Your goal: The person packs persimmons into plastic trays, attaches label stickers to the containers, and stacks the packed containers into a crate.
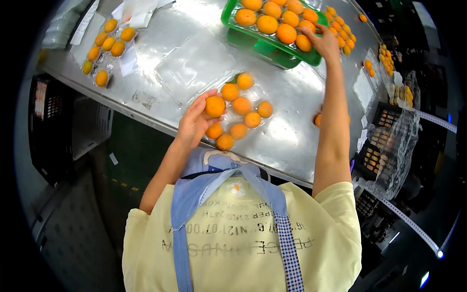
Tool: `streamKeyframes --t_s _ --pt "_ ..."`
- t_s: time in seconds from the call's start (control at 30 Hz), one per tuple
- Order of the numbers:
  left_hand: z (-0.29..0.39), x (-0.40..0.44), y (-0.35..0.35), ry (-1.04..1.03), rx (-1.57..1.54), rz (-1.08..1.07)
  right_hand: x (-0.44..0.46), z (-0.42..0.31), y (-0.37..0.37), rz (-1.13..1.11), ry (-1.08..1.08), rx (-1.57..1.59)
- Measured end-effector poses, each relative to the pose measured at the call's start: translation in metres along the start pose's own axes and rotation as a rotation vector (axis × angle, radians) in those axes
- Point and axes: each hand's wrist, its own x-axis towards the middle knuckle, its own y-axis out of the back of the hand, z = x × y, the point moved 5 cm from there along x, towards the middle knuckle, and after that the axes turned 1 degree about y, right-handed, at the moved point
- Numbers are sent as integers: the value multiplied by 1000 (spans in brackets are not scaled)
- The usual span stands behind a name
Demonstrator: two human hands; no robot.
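My left hand [194,119] is closed around an orange [214,106], held just above the near part of the metal table. Beside it lies a clear plastic tray [265,92] with several oranges [241,105] in it. A green leaf shows near the tray's far side. My right hand [325,43] reaches over the right edge of a green crate [311,57]. Its thumb and fingers are apart and touch the oranges [286,33] inside; none is lifted. A clear tray or liner lies under the fruit in the crate.
More oranges [108,44] sit in clear packaging at the table's left. Loose oranges [343,33] lie right of the crate. White papers [138,12] are at the upper left. Black crates [379,141] stand at the right, and a dark crate [53,121] at the left. The metal table [194,58] has a near edge before me.
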Motion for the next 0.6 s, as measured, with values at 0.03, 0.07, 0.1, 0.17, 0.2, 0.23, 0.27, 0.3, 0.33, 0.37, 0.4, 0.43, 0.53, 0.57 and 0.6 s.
streamKeyframes --t_s 0.03,0.07,0.1,0.17,0.2,0.23,0.27,0.3,0.33,0.37,0.4,0.43,0.53,0.57,0.6 --pt "2 0 3 -9 32 1 2 0 1 -29 -25 -26" --pt "3 0 5 -23 19 9 3 -1 2 -58 -51 -51" --pt "4 2 6 -35 9 13 2 -3 4 -39 -47 -90" --pt "6 3 6 -46 -3 1 1 -6 6 -27 -55 -103" --pt "6 4 7 -44 -13 4 0 -7 7 -18 -64 -113" --pt "5 5 7 -40 -24 4 0 -8 8 -16 -81 -124" --pt "4 5 7 -39 -34 2 -2 -9 9 6 -87 -116" --pt "4 5 8 -36 -46 17 -5 -11 10 29 -93 -109" --pt "3 4 8 -34 -58 32 -7 -13 11 53 -96 -101" --pt "3 3 8 -34 -69 48 -9 -8 12 119 -90 20" --pt "4 1 8 -21 -53 35 -12 2 12 183 -83 142" --pt "5 -2 7 -7 -37 24 -14 8 12 246 -76 266" --pt "3 -5 13 27 -48 29 -56 0 22 295 -152 1108" --pt "1 -5 16 40 -61 36 -76 -9 23 234 -138 1177" --pt "0 -5 18 53 -62 46 -97 -19 21 175 -125 1245"
